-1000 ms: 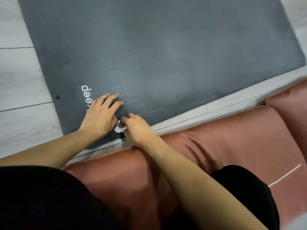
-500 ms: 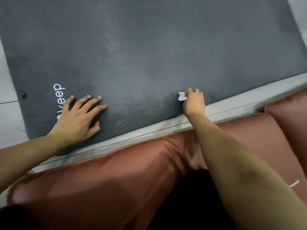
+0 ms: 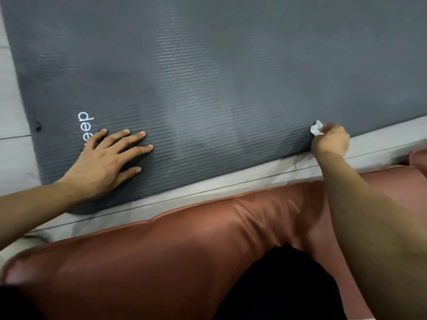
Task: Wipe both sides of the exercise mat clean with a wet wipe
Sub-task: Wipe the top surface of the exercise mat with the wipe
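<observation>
A dark grey ribbed exercise mat (image 3: 219, 65) lies flat on the floor and fills the upper part of the view, with white lettering near its left end. My left hand (image 3: 104, 165) rests flat on the mat beside the lettering, fingers spread. My right hand (image 3: 330, 142) sits at the mat's near edge on the right and pinches a small crumpled white wet wipe (image 3: 316, 128) against the mat. A lighter streak runs across the mat between my hands.
A pale grey wooden floor (image 3: 13, 153) shows to the left of the mat and in a strip along its near edge. A rust-coloured cushion (image 3: 184, 250) lies under me at the bottom, with black-clad legs on it.
My right hand has slid the wipe rightwards along the mat's near edge, away from my left hand. My left hand stays pressed flat near the lettering.
</observation>
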Demonstrator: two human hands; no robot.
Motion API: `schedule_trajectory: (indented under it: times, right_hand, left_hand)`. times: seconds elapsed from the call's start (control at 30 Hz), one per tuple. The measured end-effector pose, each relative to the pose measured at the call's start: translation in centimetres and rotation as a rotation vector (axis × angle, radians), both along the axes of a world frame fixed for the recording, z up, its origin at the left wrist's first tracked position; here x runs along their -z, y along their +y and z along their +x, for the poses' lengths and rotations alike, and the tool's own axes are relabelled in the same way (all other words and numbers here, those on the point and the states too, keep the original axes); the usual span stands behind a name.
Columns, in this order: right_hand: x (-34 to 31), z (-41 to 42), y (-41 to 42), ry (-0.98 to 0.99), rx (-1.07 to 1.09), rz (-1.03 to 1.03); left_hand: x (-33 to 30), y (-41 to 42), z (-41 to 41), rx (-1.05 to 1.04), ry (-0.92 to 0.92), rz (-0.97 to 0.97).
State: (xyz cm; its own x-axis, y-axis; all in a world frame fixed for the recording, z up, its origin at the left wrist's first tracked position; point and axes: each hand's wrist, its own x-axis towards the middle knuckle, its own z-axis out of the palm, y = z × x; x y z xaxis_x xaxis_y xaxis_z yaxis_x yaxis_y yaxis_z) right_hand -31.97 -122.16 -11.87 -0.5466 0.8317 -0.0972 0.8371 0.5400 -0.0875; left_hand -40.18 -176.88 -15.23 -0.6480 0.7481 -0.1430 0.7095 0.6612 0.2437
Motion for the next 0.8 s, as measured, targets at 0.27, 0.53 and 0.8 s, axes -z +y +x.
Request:
schedule_trajectory:
  times: [0.27,0.53,0.8]
  right_hand:
    - [-1.4,-0.6,-19.7,0.137,-0.187,-0.303]
    - [-2.2,-3.0,-42.4,0.033,-0.440,-0.516]
    - [-1.5,-1.9,-53.9,-0.105,-1.198,-0.584]
  left_hand:
    - [-0.6,-0.1,-0.4,0.015,-0.026,0.004]
    - [-1.7,-7.6,-2.4,-0.398,-0.014,0.136]
    - [-1.8,-12.8,-2.9,-0.467,-0.077,0.206]
